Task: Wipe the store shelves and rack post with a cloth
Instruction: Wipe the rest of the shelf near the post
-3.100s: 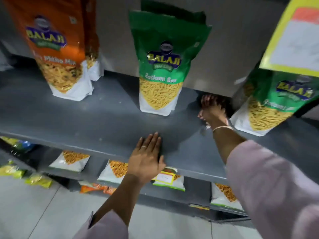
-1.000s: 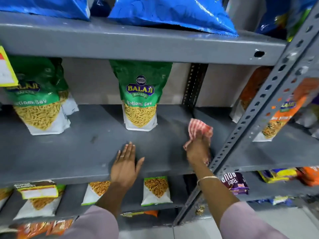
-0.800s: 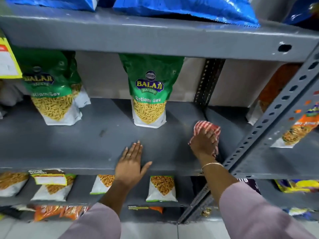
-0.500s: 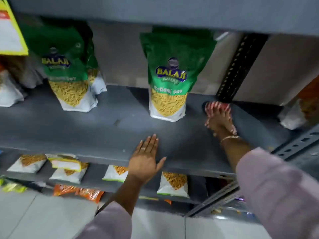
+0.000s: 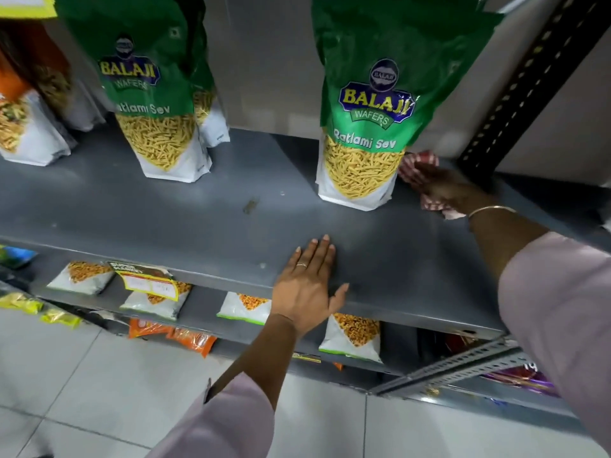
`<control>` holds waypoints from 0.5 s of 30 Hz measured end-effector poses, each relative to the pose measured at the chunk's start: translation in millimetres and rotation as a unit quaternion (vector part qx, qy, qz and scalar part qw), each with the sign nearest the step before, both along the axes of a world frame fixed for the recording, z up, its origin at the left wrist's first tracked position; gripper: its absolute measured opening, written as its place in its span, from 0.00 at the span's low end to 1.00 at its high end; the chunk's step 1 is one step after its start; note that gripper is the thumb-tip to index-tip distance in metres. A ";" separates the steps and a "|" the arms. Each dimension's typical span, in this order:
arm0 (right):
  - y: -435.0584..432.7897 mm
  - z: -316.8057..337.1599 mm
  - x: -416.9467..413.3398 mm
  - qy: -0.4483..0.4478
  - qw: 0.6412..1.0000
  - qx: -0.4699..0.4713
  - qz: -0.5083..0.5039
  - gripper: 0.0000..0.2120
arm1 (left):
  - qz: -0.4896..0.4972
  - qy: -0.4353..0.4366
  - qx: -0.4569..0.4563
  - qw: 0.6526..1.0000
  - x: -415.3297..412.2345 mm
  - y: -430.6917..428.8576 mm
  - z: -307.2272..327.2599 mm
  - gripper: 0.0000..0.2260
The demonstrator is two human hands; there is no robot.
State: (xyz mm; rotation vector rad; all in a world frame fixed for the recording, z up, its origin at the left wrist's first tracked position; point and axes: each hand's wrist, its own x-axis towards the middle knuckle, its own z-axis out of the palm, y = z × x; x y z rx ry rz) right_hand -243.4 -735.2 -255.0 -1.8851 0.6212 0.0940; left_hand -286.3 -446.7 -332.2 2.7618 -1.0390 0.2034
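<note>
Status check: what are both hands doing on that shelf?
Left hand flat on grey shelf. Right hand presses striped cloth at the back. Green sev bag right beside it.

- Light: even indoor light, moderately bright, falling from above and in front.
- Floor tiles (image 5: 82, 375): brightest area, pale and slightly washed out.
- Shelf (image 5: 198, 219): dull sheen across its middle; back right corner dim.
- Shadows: soft dark wedge on the shelf behind and left of the right pouch (image 5: 367, 104); thin shadow along the right side of the left hand (image 5: 307, 285); lower shelf (image 5: 205, 305) dusky.
- Glare: faint highlights on the pouch film; bright glint on the rack post (image 5: 463, 365).
- Blur: right hand (image 5: 446, 190) and cloth (image 5: 418, 158) smeared; sleeve (image 5: 562, 309) at the right edge soft.
- Distortion: shelf front edge bows; back upright (image 5: 529, 81) leans hard toward the top right corner.
</note>
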 end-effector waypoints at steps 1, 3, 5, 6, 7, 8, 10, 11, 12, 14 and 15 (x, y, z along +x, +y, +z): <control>1.6 -0.7 -2.8 -0.031 1.000 0.004 -0.003 0.26 | 0.002 -0.002 0.007 1.000 -0.3 -0.1 -0.6 0.29; 14.8 -6.0 -13.9 -0.065 0.998 0.013 0.010 0.24 | 0.005 0.003 0.009 1.000 -1.6 -1.0 3.6 0.29; 32.0 0.2 -37.3 -0.081 0.996 -0.028 0.037 0.24 | 0.006 0.024 0.013 1.000 -2.1 -1.7 7.0 0.31; 38.2 -0.9 -47.2 -0.084 0.995 -0.031 0.041 0.24 | 0.006 0.031 0.020 0.999 -2.1 -1.4 8.2 0.32; 38.3 -8.1 -56.8 -0.083 0.995 -0.036 0.038 0.25 | 0.005 0.027 0.020 0.999 -2.5 -1.1 9.0 0.32; 43.1 -9.9 -68.4 -0.072 0.996 -0.044 0.041 0.24 | 0.002 0.023 0.016 1.000 -2.5 -1.3 8.1 0.30; 52.4 -10.3 -92.3 -0.061 0.992 -0.081 0.069 0.21 | 0.001 0.027 0.018 0.999 -2.2 -1.4 6.5 0.28; 58.8 -10.1 -106.4 -0.054 0.991 -0.098 0.076 0.20 | 0.000 0.026 0.015 1.000 -2.5 -1.0 5.9 0.28; 63.4 -9.6 -120.2 -0.040 0.988 -0.120 0.083 0.19 | 0.000 0.019 0.008 1.000 -3.2 -0.3 6.3 0.28; 78.2 -3.6 -143.0 -0.001 0.984 -0.149 0.093 0.22 | 0.002 0.013 0.005 1.000 -5.5 0.2 6.3 0.28; 85.7 2.1 -154.2 0.025 0.977 -0.182 0.105 0.23 | 0.004 0.016 0.009 1.000 -6.5 0.2 7.4 0.28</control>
